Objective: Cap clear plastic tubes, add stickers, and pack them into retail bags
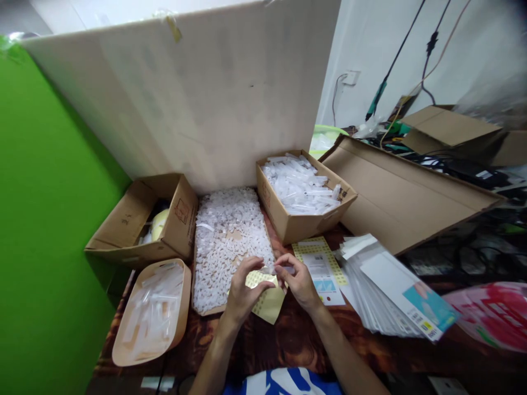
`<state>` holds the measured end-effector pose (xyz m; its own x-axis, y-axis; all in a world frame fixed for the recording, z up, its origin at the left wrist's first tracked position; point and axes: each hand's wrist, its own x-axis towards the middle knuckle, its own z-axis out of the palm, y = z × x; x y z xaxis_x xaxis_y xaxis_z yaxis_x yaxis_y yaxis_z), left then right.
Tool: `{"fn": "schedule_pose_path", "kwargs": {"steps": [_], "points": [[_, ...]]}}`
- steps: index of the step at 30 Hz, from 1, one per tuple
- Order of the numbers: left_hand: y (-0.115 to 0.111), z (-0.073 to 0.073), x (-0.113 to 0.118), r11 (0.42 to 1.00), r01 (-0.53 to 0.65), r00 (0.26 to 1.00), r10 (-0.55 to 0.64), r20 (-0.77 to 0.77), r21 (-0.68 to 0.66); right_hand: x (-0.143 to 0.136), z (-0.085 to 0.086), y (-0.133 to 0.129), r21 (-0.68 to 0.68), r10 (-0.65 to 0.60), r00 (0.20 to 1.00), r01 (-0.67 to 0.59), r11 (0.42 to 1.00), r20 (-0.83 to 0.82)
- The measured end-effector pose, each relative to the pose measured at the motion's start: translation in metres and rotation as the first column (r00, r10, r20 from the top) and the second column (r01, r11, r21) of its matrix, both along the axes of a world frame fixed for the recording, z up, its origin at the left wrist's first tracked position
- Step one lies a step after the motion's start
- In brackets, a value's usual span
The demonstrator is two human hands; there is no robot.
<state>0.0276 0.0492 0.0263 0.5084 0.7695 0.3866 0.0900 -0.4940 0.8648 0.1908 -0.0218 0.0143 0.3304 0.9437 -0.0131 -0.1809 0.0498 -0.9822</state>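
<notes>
A small translucent plastic tube (269, 270) spans the gap between my two hands, over the front right edge of a shallow cardboard tray (235, 235). My right hand (301, 285) pinches it between thumb and fingers, and part of it shows past those fingers. My left hand (244, 292) is curled, its fingertips at the tube's left end and its thumb lower down. Below both hands is a yellow sticker sheet (269, 308) with rows of small marks, partly covered by the left hand. Many small white pieces (212, 280) fill the tray.
Left are a tan bin (186, 307) of clear plastic pieces and an open carton (187, 219). Behind right, a cardboard box (284, 222) holds many translucent tubes. Printed sheets (319, 271) and a fanned stack of white packaging (382, 291) lie right. A pale panel (185, 109) stands behind.
</notes>
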Motion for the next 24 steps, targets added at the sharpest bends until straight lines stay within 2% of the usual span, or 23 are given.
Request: {"fn": "schedule_pose_path", "kwargs": {"steps": [3, 5, 9, 11, 14, 16, 18, 20, 21, 22, 24], "points": [[-0.001, -0.002, -0.004, 0.984, -0.026, 0.985, -0.004, -0.173, -0.174, -0.001, 0.0, -0.003, 0.018, -0.021, 0.992, 0.019, 1.0, 0.126], [-0.001, 0.001, -0.005, 0.98, 0.002, 0.964, -0.055, -0.259, -0.201, -0.001, 0.001, -0.004, 0.03, -0.021, 0.98, 0.015, 0.999, 0.199], [0.0, 0.009, -0.007, 0.982, 0.138, 0.973, -0.158, -0.166, -0.127, 0.003, 0.0, -0.004, 0.066, -0.05, 0.976, 0.037, 0.997, 0.212], [0.0, 0.008, -0.01, 0.969, 0.13, 0.975, -0.164, -0.152, -0.212, 0.004, -0.001, -0.005, 0.114, -0.061, 0.97, 0.035, 0.993, 0.235], [-0.003, 0.004, -0.012, 0.901, 0.068, 0.959, -0.178, -0.221, -0.429, 0.003, -0.001, -0.008, 0.201, -0.025, 0.947, -0.041, 0.979, 0.32], [-0.007, 0.004, -0.012, 0.892, 0.045, 0.949, -0.179, -0.26, -0.449, 0.001, 0.001, -0.009, 0.234, -0.014, 0.928, -0.079, 0.969, 0.373], [-0.009, 0.007, -0.011, 0.949, 0.043, 0.949, -0.137, -0.283, -0.313, 0.0, 0.003, -0.009, 0.232, -0.034, 0.914, -0.067, 0.97, 0.405], [-0.01, 0.008, -0.011, 0.993, 0.065, 0.955, -0.091, -0.283, -0.103, -0.002, 0.003, -0.008, 0.195, -0.063, 0.916, -0.017, 0.981, 0.397], [-0.009, 0.007, -0.011, 0.997, 0.08, 0.957, -0.073, -0.282, 0.015, -0.004, 0.003, -0.008, 0.157, -0.06, 0.928, 0.002, 0.988, 0.368], [-0.008, 0.005, -0.012, 0.986, 0.102, 0.956, -0.06, -0.286, 0.134, -0.005, 0.002, -0.008, 0.104, -0.042, 0.949, 0.01, 0.995, 0.313], [-0.003, 0.0, -0.015, 0.919, 0.18, 0.944, -0.061, -0.325, 0.35, -0.009, 0.0, -0.007, -0.036, 0.012, 0.991, -0.007, 0.999, 0.133]]}}
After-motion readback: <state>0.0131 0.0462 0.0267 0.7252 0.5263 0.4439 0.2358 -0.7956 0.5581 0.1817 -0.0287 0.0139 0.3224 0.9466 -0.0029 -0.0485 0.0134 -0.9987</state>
